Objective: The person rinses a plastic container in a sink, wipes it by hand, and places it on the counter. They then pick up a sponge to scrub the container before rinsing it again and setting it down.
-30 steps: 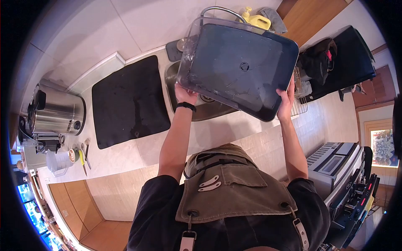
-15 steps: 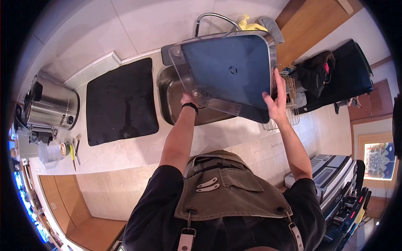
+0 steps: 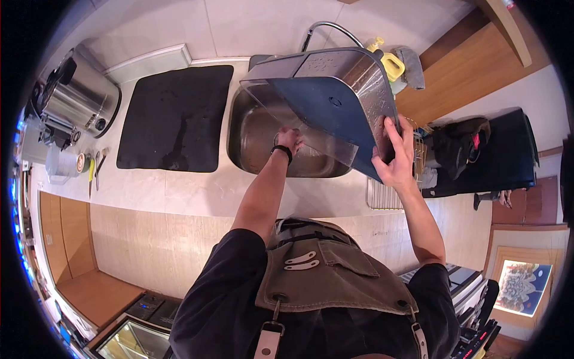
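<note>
A large see-through bin with a dark blue bottom (image 3: 326, 99) is tilted over the steel sink (image 3: 248, 134). My right hand (image 3: 396, 152) grips its right wall, thumb on one side and fingers on the other. Water drops cling to that wall. Inside the sink area, my left hand (image 3: 290, 140) is at the bin's lower left, seen partly against the clear wall, its fingers bent. Whether it holds anything is too unclear to tell. A black band circles the left wrist.
A black mat (image 3: 176, 119) lies left of the sink, with a steel urn (image 3: 86, 96) beyond it. Behind the bin are a curved faucet (image 3: 332, 25) and a yellow bottle (image 3: 391, 66). A wire rack (image 3: 382, 196) stands to the right.
The bin has tipped further, its right wall now facing up more. My left hand has moved off its lower left corner, further into the sink. The view has shifted slightly.
</note>
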`<state>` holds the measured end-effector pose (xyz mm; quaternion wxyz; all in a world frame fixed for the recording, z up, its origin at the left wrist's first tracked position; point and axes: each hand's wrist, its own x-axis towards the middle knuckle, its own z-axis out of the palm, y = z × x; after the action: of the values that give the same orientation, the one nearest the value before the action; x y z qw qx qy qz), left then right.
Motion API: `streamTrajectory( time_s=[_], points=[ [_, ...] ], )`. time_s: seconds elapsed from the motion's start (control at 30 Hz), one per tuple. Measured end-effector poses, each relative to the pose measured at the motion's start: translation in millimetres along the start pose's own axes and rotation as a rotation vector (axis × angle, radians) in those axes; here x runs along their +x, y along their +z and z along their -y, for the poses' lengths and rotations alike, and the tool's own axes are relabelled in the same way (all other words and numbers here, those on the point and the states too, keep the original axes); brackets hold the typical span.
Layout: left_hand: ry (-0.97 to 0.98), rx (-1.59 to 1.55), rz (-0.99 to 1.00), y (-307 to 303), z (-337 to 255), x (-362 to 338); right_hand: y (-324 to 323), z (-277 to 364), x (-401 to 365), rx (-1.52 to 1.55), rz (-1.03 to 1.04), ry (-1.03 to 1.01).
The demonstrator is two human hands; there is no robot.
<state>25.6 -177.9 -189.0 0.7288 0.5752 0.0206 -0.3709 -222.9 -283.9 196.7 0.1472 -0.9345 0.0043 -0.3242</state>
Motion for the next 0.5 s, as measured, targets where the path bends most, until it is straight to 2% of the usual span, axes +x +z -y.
streamTrajectory(
  time_s=[0.07,0.17,0.27,0.37,0.47,0.5],
  points=[
    [-0.163,-0.278,-0.075,27.7,-31.3,-26.6,-6.3,-1.5,2.4,0.002,-0.005,-0.047],
    [-0.091,-0.29,-0.078,48.8,-47.5,-33.1,-17.4,-9.0,6.8,-0.005,-0.023,-0.122],
    [-0.104,-0.076,-0.275,74.3,-100.3,-61.2,-28.9,-7.0,8.5,-0.005,-0.036,-0.158],
    [-0.024,-0.046,-0.49,95.8,-130.5,-77.5,-39.3,-0.9,13.7,0.023,-0.076,-0.21],
    [0.123,-0.001,-0.424,82.2,-98.8,-23.9,-49.8,-1.6,19.6,0.023,-0.119,-0.306],
    [0.15,0.002,-0.417,83.6,-103.5,-28.9,-54.0,0.1,20.4,0.036,-0.118,-0.306]
  ],
)
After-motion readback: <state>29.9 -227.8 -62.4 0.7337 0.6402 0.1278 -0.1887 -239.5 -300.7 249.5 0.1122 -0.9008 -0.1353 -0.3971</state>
